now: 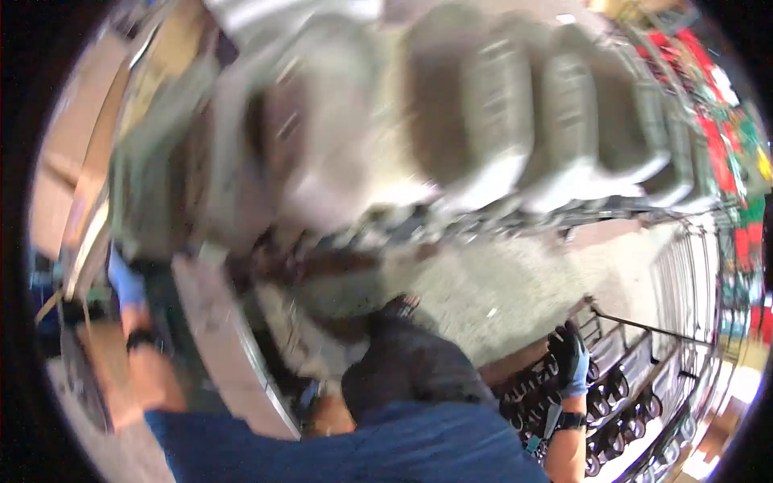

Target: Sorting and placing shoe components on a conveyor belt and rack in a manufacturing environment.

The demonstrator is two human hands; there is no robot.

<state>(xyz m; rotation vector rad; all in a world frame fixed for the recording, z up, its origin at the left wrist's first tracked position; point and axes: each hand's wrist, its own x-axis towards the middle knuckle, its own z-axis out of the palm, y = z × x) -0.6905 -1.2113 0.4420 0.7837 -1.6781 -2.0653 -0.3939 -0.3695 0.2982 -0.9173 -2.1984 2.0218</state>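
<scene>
My left hand (126, 279), in a blue glove, reaches out at the left beside a dark upright surface. Blur and the things around it hide its fingers. My right hand (571, 358), in a black and blue glove, is at the lower right over a metal rack (644, 328). Its fingers point forward, slightly apart, with no object visible in them. Below and around it, the rack holds several black parts with round loops (616, 386). Across the far side stand several large pale grey, rounded shell-like pieces (491, 121), badly smeared by motion.
Cardboard boxes (76, 153) are stacked at the far left. A long light brown panel or box side (229, 342) stands between my left arm and my body. Grey concrete floor (459, 290) lies ahead of my legs. Red and green items (745, 233) fill the far right.
</scene>
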